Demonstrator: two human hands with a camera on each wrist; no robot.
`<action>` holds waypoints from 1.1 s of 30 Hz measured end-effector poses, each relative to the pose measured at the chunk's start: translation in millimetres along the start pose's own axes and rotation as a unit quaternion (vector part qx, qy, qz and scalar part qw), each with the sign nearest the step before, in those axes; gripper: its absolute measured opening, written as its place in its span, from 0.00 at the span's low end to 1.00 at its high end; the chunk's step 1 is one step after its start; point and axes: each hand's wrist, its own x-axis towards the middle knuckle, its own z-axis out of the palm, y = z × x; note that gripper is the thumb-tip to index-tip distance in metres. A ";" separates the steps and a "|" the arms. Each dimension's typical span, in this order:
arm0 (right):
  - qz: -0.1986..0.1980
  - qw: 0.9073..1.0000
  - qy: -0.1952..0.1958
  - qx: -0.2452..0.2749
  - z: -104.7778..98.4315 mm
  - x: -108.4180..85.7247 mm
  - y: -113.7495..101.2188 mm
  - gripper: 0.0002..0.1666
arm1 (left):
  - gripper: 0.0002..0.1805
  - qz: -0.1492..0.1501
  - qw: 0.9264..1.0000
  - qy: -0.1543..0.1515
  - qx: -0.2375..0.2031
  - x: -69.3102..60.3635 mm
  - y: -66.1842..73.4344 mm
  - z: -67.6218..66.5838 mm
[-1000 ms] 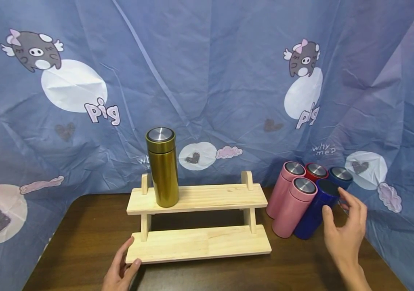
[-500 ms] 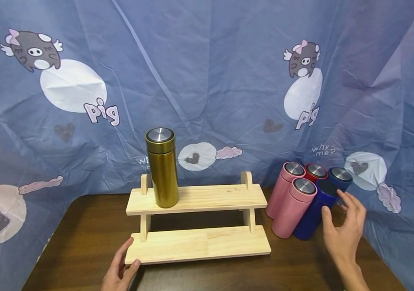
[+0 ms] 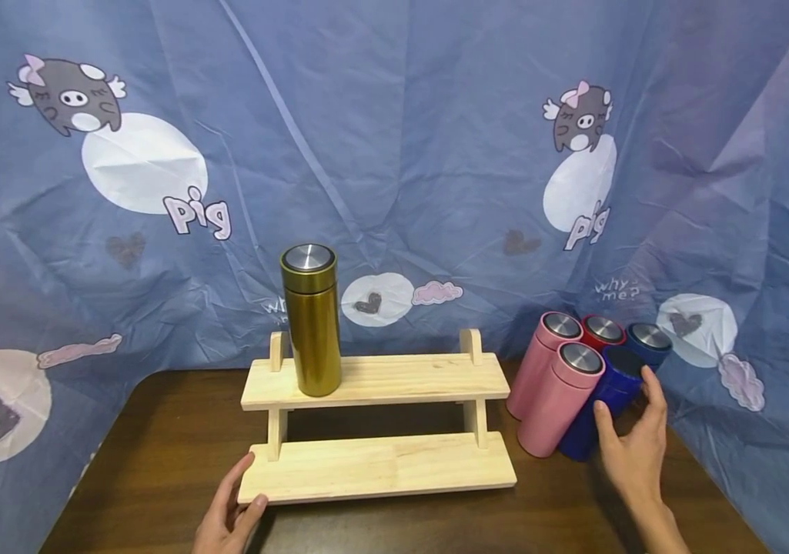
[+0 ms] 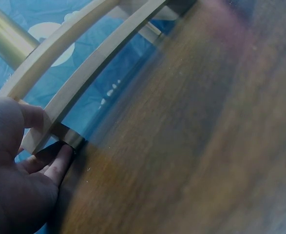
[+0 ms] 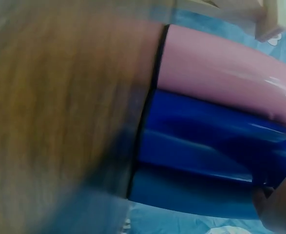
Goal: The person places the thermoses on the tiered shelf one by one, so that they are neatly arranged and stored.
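A two-tier wooden display shelf (image 3: 380, 465) stands on the table, and my left hand (image 3: 228, 508) grips the left end of its lower board. In the left wrist view the fingers (image 4: 34, 117) lie about the board's end. On the upper tier a gold thermos bottle (image 3: 315, 338) stands upright, left of the middle. At the right, my right hand (image 3: 636, 450) holds the upper part of a dark blue thermos bottle (image 3: 591, 419), thumb at its front and a finger at its right side. The right wrist view shows this blue bottle (image 5: 196, 139) upright on the table, with only part of the hand visible.
Two pink thermos bottles (image 3: 552, 412) stand left of the held one. Behind are a red bottle (image 3: 603, 329) and another blue bottle (image 3: 650, 338), all close together. A blue printed cloth (image 3: 394, 154) hangs behind the brown table (image 3: 158, 462).
My right hand has moved a little left and closer round the blue thermos bottle. The left hand, the shelf and the bottles stay where they were.
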 end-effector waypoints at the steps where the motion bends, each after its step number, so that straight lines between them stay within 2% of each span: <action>1: -0.002 1.000 -0.002 -0.003 0.3 -0.7 1.0 0.56 | 0.38 0.011 1.000 0.003 -0.003 -0.6 -0.9 0.3; 4: -0.005 1.000 -0.010 -0.007 0.9 -0.7 2.5 0.57 | 0.36 0.041 0.999 0.014 -0.009 -2.4 -3.8 1.0; 7: -0.003 1.000 -0.011 -0.009 1.3 0.6 3.2 0.58 | 0.35 0.057 0.998 0.020 -0.014 -2.7 -6.4 1.6; 17: -0.001 1.000 -0.001 -0.009 1.4 -1.1 4.7 0.57 | 0.35 0.068 0.997 0.020 -0.012 -1.3 -7.3 2.4; 19: -0.002 1.000 -0.001 -0.011 0.4 -1.3 5.4 0.57 | 0.35 0.063 0.998 0.019 -0.007 -1.3 -7.1 2.4; 27: -0.020 1.000 0.006 -0.008 0.6 0.3 5.8 0.60 | 0.35 0.067 0.997 0.023 -0.012 -1.0 -5.8 3.7; 33: -0.016 1.000 0.010 -0.012 0.6 -0.8 5.5 0.61 | 0.35 0.073 0.997 0.027 -0.015 -1.7 -7.7 4.1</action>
